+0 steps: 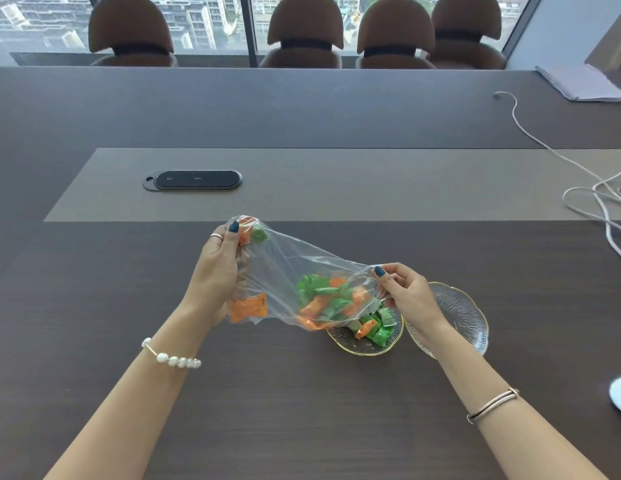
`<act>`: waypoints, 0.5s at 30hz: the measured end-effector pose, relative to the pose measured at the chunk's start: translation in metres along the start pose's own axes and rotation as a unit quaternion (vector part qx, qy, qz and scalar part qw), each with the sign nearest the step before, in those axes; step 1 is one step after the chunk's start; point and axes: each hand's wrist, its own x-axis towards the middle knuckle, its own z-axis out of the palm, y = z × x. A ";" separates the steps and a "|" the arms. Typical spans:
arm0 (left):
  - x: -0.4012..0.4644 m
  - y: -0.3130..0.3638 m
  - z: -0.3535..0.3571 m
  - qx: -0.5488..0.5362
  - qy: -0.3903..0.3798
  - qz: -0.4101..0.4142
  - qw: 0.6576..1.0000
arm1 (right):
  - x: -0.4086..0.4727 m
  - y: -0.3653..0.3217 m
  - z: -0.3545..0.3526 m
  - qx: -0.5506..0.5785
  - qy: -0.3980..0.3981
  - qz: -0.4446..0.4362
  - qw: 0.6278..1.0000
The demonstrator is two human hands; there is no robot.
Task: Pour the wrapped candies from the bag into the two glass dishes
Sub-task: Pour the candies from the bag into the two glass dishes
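Both forearms reach up from the near table edge. The left hand (217, 271) grips the closed end of the clear bag (288, 271), raised, thumb on top. The right hand (408, 294) pinches the bag's mouth, lower, just above the nearer glass dish (362, 344), where green and orange candies (375, 327) already lie. Right of that dish, touching it, sits the second dish (458, 313). Beyond the bag the dark table (302, 109) is bare up to a black panel (193, 180).

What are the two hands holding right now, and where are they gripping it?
Both hold the clear plastic bag: left hand grips its closed end, right hand pinches the open edge over the candy-filled glass dish.
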 end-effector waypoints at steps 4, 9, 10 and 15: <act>0.000 0.003 -0.005 -0.012 0.006 0.008 1.000 | -0.002 -0.011 0.006 0.015 -0.012 -0.011 1.000; 0.002 0.001 -0.018 -0.023 0.018 0.002 1.000 | -0.003 -0.025 0.015 0.020 -0.023 -0.024 0.999; 0.002 0.000 -0.021 -0.021 0.023 0.000 1.000 | -0.004 -0.027 0.017 0.018 -0.023 -0.026 0.999; 0.003 -0.011 -0.032 -0.018 0.031 -0.008 0.999 | -0.010 -0.035 0.018 0.012 -0.014 -0.038 0.999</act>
